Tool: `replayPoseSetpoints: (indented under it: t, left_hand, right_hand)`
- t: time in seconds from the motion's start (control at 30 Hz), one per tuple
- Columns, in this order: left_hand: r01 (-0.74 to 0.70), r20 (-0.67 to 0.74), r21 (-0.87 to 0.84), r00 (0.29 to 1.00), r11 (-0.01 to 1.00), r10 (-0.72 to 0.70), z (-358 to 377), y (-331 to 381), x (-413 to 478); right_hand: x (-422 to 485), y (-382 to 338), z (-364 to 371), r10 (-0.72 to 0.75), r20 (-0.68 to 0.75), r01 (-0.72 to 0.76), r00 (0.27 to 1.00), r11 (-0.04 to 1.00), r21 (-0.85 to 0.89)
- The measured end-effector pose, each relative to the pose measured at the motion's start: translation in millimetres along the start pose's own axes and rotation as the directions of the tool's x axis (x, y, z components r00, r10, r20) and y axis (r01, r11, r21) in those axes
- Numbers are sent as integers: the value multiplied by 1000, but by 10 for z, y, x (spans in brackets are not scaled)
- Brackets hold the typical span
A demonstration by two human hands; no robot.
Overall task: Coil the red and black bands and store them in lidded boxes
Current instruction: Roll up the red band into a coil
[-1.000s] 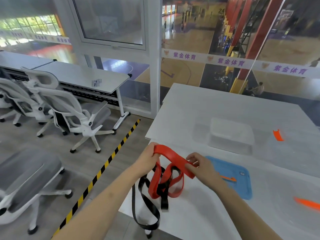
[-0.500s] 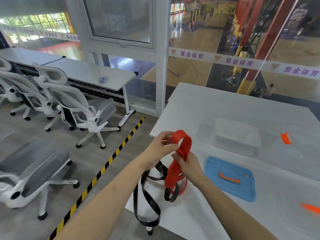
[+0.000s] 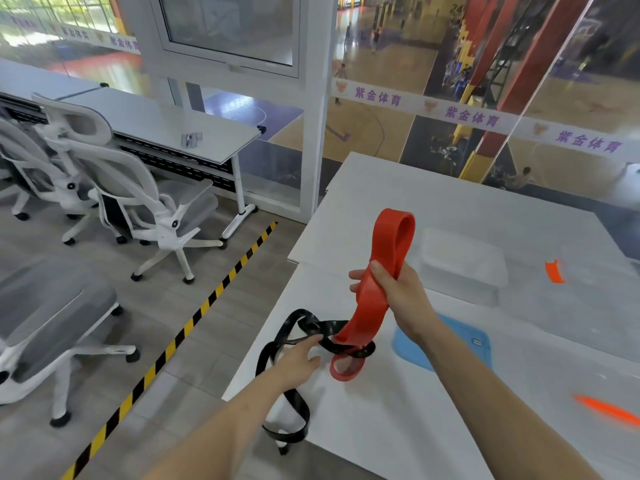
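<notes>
**Lifting the red band clear of the black one**

My right hand (image 3: pixel 394 292) is clamped round the red band (image 3: pixel 375 292), fingers wrapped over both flat runs of it, so that a narrow loop stands up above my fist and the rest hangs down to the white worktop (image 3: pixel 433 209). I hold it high, I judge, to pull it straight and see where it is caught: its lower end still lies on the worktop, and the black band (image 3: pixel 287 344) crosses it there, the two touching and seemingly threaded through each other. My left hand (image 3: pixel 299 358) lies low on the black band with its fingers stretched out flat, not closed on anything, pressing or reaching at the tangle so the black stays put while the red comes away.

The red band is a wide, flat, matte rubbery strap that folds softly without creasing. The black one is narrower and glossy, and a long loop of it droops over the near edge of the worktop.

A clear plastic box (image 3: pixel 464 268) sits upside down, as far as I can tell, just beyond my right hand; a blue lid (image 3: pixel 474 344) lies flat under my right wrist. Coiling has not begun; separating comes first.
</notes>
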State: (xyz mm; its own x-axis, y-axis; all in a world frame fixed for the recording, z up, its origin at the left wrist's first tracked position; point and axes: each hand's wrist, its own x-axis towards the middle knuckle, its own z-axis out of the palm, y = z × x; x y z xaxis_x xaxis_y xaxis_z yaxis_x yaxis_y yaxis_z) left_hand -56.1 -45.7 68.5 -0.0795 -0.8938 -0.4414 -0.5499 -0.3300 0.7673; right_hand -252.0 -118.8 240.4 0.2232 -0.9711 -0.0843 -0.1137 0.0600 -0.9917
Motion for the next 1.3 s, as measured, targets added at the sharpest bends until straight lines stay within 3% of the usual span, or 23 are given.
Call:
replayPoseSetpoints:
  t: [0.13, 0.23, 0.33, 0.43, 0.53, 0.63, 0.7, 0.77, 0.83, 0.9, 1.0, 1.13, 1.3]
  left_hand:
    - [-140, -91, -33, 986, 990, 137, 51, 218, 1]
    - [-303, -13, 66, 952, 951, 305, 113, 332, 115]
    - [-335, 43, 192, 942, 923, 333, 250, 390, 236]
    - [-334, -51, 76, 940, 940, 338, 305, 499, 232]
    - [-247, -125, -150, 965, 957, 230, 237, 589, 233]
    - [-243, -183, -211, 961, 947, 206, 129, 714, 243]
    - [-269, -223, -253, 951, 929, 215, 77, 832, 239]
    - [-286, -270, -322, 941, 903, 202, 34, 928, 214]
    - [-293, -320, -387, 932, 874, 171, -14, 999, 199]
    - [-301, -340, -385, 925, 873, 169, -53, 1051, 215]
    - [-325, -335, -382, 921, 865, 198, -96, 1140, 203]
    - [-358, -352, -448, 913, 819, 207, -155, 1190, 183]
    - [-477, -359, -439, 870, 761, 338, -254, 1181, 126]
  right_hand:
    - [-53, 85, -104, 128, -15, -124, 992, 979, 160]
    - [-87, 104, -208, 164, -19, -155, 986, 961, 229]
    - [-80, 105, -286, 136, -40, -125, 990, 972, 199]
    - [-49, 162, -367, 69, -129, -64, 989, 997, 41]
    - [-54, 319, -495, -19, -228, -41, 973, 966, -256]
    - [-68, 585, -573, -88, -128, -21, 988, 741, -671]
    - [-116, 711, -528, -31, -19, 7, 999, 676, -737]
    - [-197, 753, -440, 64, 11, -44, 998, 800, -598]
    - [-258, 785, -353, 159, 6, -147, 987, 927, -345]
    - [-269, 772, -306, 241, -8, -240, 971, 963, -123]
    - [-231, 662, -290, 332, -9, -326, 943, 930, 167]
    - [-176, 503, -295, 312, 18, -308, 950, 929, 206]
    - [-156, 268, -329, 259, 24, -259, 965, 944, 206]
